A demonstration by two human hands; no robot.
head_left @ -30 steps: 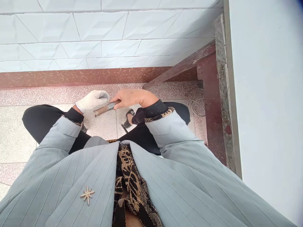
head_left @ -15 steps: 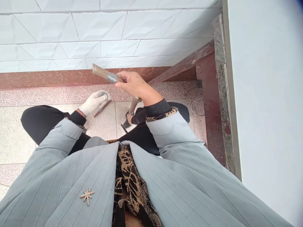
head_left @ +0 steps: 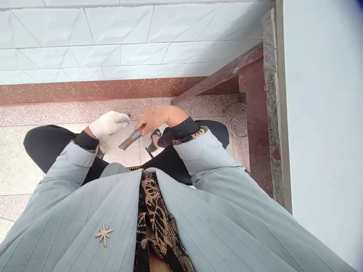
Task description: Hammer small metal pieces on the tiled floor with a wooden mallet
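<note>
My left hand (head_left: 110,123), in a white knitted glove, is closed. A small dark brown tip (head_left: 129,114) pokes out past its fingers; it looks like the end of the thin brown strip seen earlier, the rest of it hidden. My right hand (head_left: 157,116) is bare and wrapped round a wooden stick (head_left: 127,142) bound with a coil of grey wire (head_left: 137,134). The stick's free end points down and left, below the gloved hand. The part inside and behind my right hand is hidden. The two hands are close together but apart.
A white tiled wall (head_left: 119,26) with a reddish-brown base strip (head_left: 85,90) stands ahead. At the right are a dark red wooden support (head_left: 253,124) and a white surface (head_left: 323,94). A pale cable (head_left: 234,121) lies on the speckled floor (head_left: 19,162). My shoe (head_left: 153,143) shows between my knees.
My right hand has turned and lowered, swinging the stick's wire-bound end from up-left to down-left. My left hand has rotated, so the brown strip is now mostly hidden.
</note>
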